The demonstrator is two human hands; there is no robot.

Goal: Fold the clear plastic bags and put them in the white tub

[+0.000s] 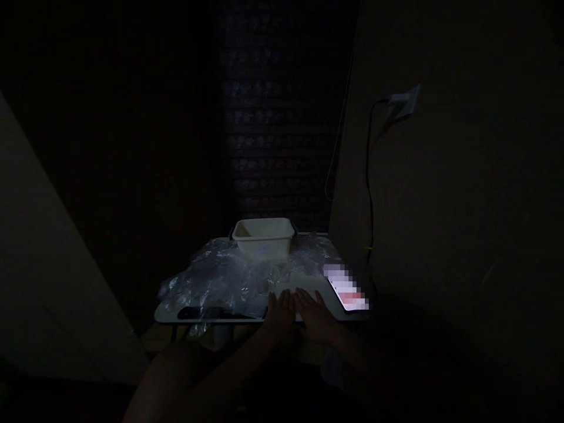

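In dim light, my left hand point(281, 311) and my right hand point(314, 314) lie side by side, palms down, at the front edge of a small white table point(304, 284). Their fingers are stretched out flat, and neither holds anything. Crumpled clear plastic sheeting point(220, 279) spreads over the table's left and back, reaching close to my left fingers. To the right of my right hand rests a phone point(346, 288) with its screen lit and blurred. A cream plastic tub point(263, 238) with dark side handles stands at the back on the plastic.
A long dark object point(207, 313), too dim to identify, lies along the front left table edge. A black cable point(369, 176) hangs from a wall outlet point(408, 103) on the right. Dark blinds point(277, 129) with a thin cord are behind the table.
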